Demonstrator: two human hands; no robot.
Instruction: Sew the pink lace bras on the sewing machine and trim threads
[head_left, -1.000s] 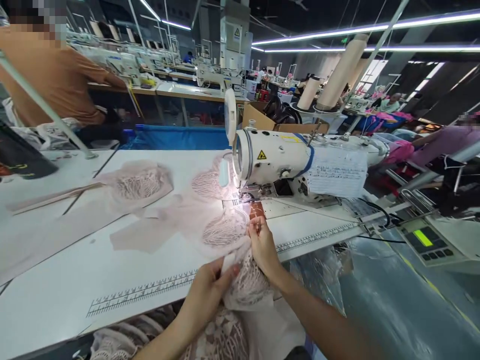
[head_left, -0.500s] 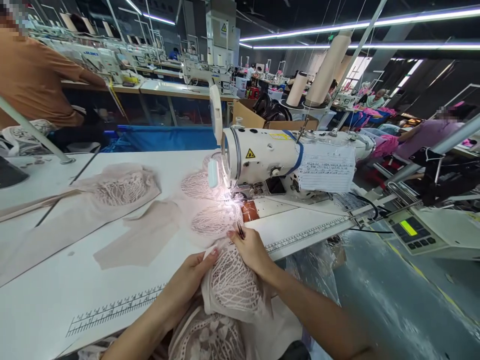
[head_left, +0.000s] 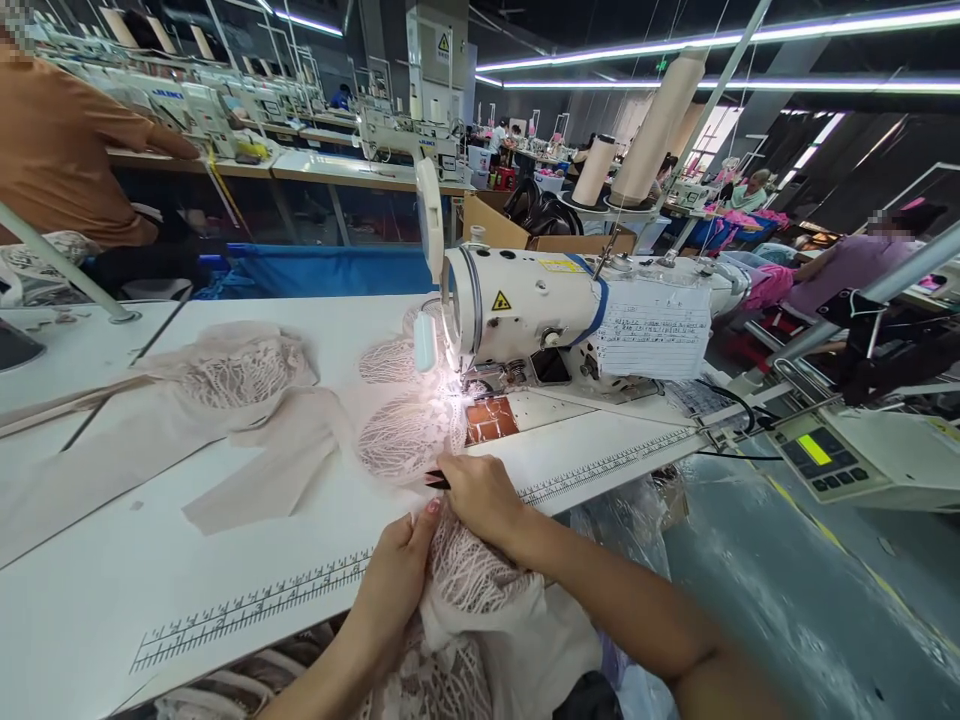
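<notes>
A yellow triangular warning sticker with a black symbol sits on the head of the white industrial sewing machine, beside a white paper sheet of handwritten lines too small to read. A second yellow warning triangle marks the grey pillar behind. Blue brand lettering on a distant white sewing machine is blurred. Printed ruler scales with illegible numerals run along the white worktable, and the green-lit screen on the grey control panel shows no readable figures.
</notes>
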